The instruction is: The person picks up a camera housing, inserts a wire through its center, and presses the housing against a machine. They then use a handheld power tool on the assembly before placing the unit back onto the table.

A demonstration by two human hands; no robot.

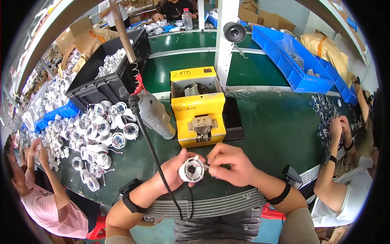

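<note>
My left hand [174, 171] is closed around a white round plastic housing [187, 174] whose open face, with a dark centre and thin wires, is turned up. At the right rim of that housing, my right hand [231, 164] pinches with thumb and fingers at a small pale piece too small to name. Just beyond my hands stands a yellow bench machine [199, 110] with a metal fixture on its front. A grey electric screwdriver [153, 116] hangs left of the machine, its black cable [152, 158] crossing in front of my left forearm.
Many similar white housings [103, 128] lie heaped at left, below a black crate [105, 77] of white parts. Blue bins [296, 61] stand at the far right, behind a pile of small wired parts [323, 118]. A white post [225, 53] rises behind the machine. Co-workers sit on both sides.
</note>
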